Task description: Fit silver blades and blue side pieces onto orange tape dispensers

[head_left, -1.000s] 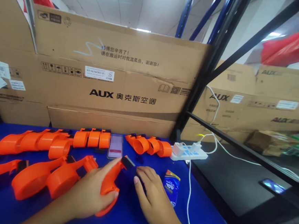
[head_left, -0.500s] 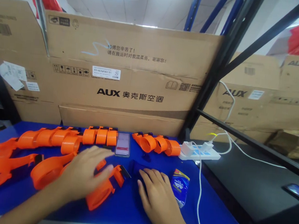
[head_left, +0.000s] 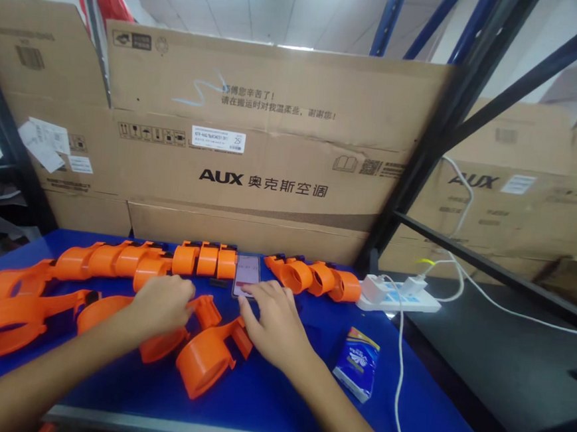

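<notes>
My left hand (head_left: 161,306) lies with its fingers curled over an orange plastic dispenser piece (head_left: 163,344) on the blue table (head_left: 274,401). My right hand (head_left: 273,322) is stretched out flat and holds nothing. Its fingertips reach the near edge of a phone (head_left: 247,274) that lies screen up, and its palm lies partly over a second orange piece (head_left: 204,364) in front of me. A row of more orange pieces (head_left: 115,261) runs along the back of the table.
A blue and white packet (head_left: 357,362) lies right of my right hand. A white power strip (head_left: 398,298) with plugs and cables sits at the table's right end. Large cardboard boxes (head_left: 274,142) stand behind. A black shelf frame (head_left: 422,166) rises at right.
My right hand has moved left and forward from the table surface to the phone. My left hand has shifted back and left onto another orange piece. The camera has turned slightly left.
</notes>
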{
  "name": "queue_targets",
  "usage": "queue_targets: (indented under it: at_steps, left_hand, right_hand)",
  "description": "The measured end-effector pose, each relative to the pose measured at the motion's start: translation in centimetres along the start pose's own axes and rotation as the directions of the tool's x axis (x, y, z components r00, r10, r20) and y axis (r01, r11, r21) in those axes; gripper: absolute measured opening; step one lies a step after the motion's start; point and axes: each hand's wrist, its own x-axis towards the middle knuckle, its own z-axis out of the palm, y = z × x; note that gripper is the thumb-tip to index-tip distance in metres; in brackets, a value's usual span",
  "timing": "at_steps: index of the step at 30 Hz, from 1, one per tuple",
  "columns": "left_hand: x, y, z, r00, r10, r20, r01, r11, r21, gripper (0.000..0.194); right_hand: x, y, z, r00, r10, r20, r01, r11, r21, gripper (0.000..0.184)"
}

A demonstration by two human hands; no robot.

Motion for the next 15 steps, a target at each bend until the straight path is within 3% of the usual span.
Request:
queue_targets:
  at_steps: [5, 11, 13, 15]
  left_hand:
    - [-0.3, -0.2, -1.5, 1.0, -0.004, -0.012, 0.003, 0.999, -0.038, 0.018]
    - [0.4, -1.6, -6.7, 0.997, -0.072, -0.034, 0.059, 0.958, -0.281, 0.01]
    - [0.8, -2.1, -7.5, 0.994, -0.111, -0.003, 0.099, 0.897, -0.431, 0.002]
    - [1.0, -2.3, -7.2, 0.987, -0.146, 0.065, 0.153, 0.743, -0.651, 0.013]
  right_hand:
    - [3.9, -0.2, 0.8, 0.986, -0.057, 0.159, 0.073, 0.993, -0.096, 0.029]
    - [6.1, -0.4, 2.8, 0.903, -0.235, 0.36, 0.265, 0.963, -0.035, 0.032]
    - [6.5, -0.6, 3.7, 0.877, -0.263, 0.401, 0.297, 0.955, -0.024, 0.036]
    - [6.9, -0.7, 4.6, 0.86, -0.277, 0.429, 0.315, 0.949, -0.02, 0.04]
